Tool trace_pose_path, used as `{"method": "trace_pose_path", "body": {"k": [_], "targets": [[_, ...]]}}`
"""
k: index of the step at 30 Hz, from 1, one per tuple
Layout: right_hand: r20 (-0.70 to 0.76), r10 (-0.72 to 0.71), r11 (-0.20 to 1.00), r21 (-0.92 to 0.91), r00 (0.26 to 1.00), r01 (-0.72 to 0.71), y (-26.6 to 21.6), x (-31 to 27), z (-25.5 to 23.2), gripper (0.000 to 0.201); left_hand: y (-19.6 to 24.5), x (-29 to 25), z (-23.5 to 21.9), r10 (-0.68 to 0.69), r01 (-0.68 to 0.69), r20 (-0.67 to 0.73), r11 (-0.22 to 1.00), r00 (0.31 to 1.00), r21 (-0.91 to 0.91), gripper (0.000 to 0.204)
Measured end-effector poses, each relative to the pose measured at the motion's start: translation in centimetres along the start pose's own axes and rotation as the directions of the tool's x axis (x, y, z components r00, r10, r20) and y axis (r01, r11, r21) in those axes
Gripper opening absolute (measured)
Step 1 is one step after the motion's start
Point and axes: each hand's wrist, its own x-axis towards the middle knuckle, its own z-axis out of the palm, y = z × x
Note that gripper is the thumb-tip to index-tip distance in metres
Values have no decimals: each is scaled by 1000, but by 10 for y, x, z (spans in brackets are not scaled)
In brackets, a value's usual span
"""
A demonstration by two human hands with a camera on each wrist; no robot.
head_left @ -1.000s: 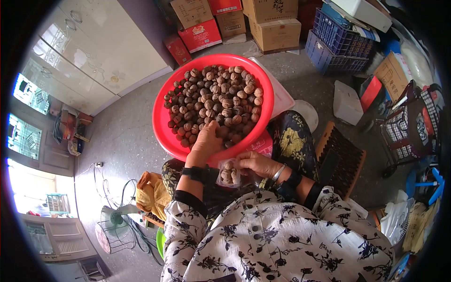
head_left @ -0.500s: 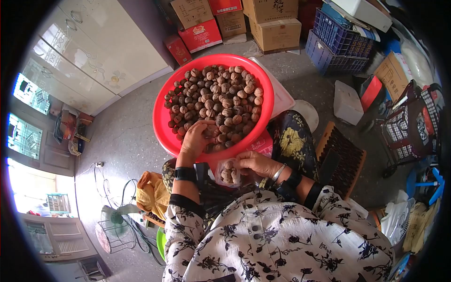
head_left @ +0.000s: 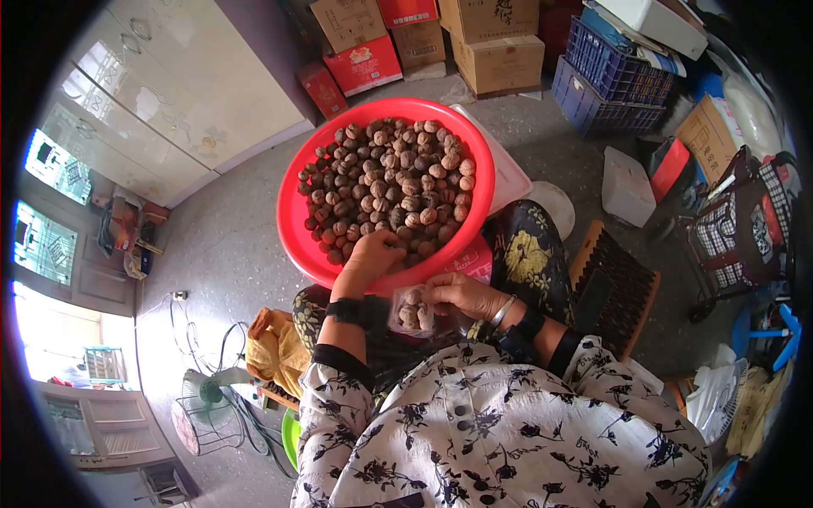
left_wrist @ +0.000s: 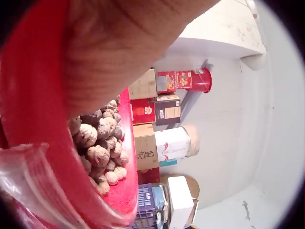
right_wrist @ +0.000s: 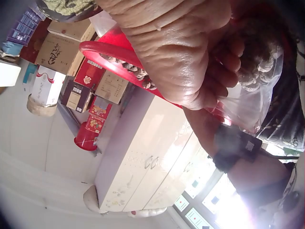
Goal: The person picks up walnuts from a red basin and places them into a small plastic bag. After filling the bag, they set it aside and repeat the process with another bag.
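A big red basin (head_left: 290, 227) full of brown walnuts (head_left: 385, 173) stands before the person's lap. My left hand (head_left: 373, 256) reaches over its near rim, fingers bent down among the walnuts. Its fingertips are hidden, so I cannot tell whether they grip one. In the left wrist view, the heel of that hand (left_wrist: 109, 52) covers the upper left, above the walnuts (left_wrist: 97, 155). My right hand (head_left: 461, 294), with a silver bracelet, grips the edge of a clear plastic bag (head_left: 412, 311) holding several walnuts. Curled fingers (right_wrist: 231, 62) at the bag (right_wrist: 255, 102) show in the right wrist view.
A white container (head_left: 508, 165) lies under the basin's right side. Cardboard boxes (head_left: 495, 63) and blue crates (head_left: 605, 93) stand at the back. On the right are a beaded seat (head_left: 622, 296) bearing a dark phone and a checked cart (head_left: 720, 241). A green fan (head_left: 203, 394) stands left.
My left hand shifted left and lifted slightly, its fingers spread over the walnuts, then came back right and lower near the rim. The right hand and bag stay almost still.
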Motion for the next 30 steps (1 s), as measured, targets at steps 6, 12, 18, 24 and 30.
{"method": "trace_pose_path", "body": {"k": [6,12,18,24,30], "targets": [[-1,11,1000,12,1000,-11,-1,0,1,16,50,-54,-26,0,27,42,764,999,-645,33],[4,4,1000,-4,1000,-4,-6,-3,5,19,54,-81,-27,106,-63,-4,563,994,-824,36],[15,-14,999,29,1000,13,-10,-6,8,19,47,-99,-28,129,-69,5,562,992,-825,35],[7,-1,999,-34,1000,2,0,2,-1,19,52,-129,-31,47,35,114,780,992,-625,36],[4,28,999,17,1000,-28,3,2,-2,18,46,-134,-20,108,-62,135,950,985,-306,34]]}}
